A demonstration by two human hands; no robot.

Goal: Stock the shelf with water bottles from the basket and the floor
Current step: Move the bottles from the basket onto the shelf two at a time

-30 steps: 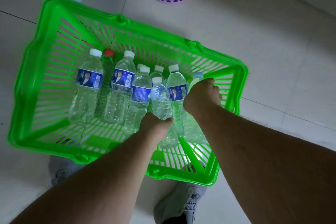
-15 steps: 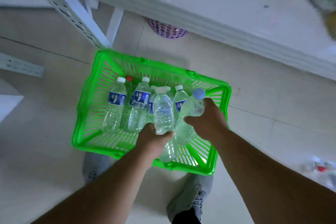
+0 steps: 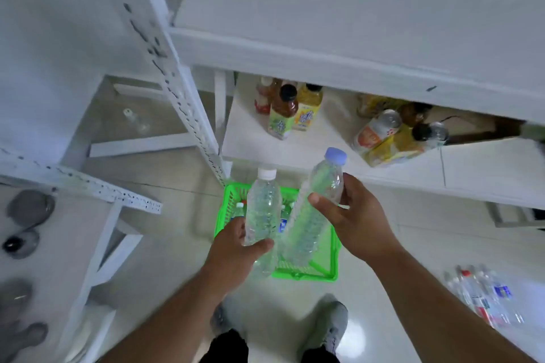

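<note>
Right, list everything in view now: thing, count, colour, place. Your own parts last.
Clear plastic water bottle, white cap: one, in left hand.
Clear plastic water bottle, blue cap: one, in right hand.
Green plastic basket: one, on floor below hands, bottles inside.
White metal shelf unit: one, ahead.
Coloured drink bottles: several, on the low shelf board.
Loose water bottles: several, clear, floor at right.
Grey shoes: two, bottom.
Left hand: grips the white-capped bottle.
Right hand: grips the blue-capped bottle.

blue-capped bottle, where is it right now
In the head view the blue-capped bottle sits centre-right, gripped by the right hand, beside the white-capped bottle and above the green basket.
</note>
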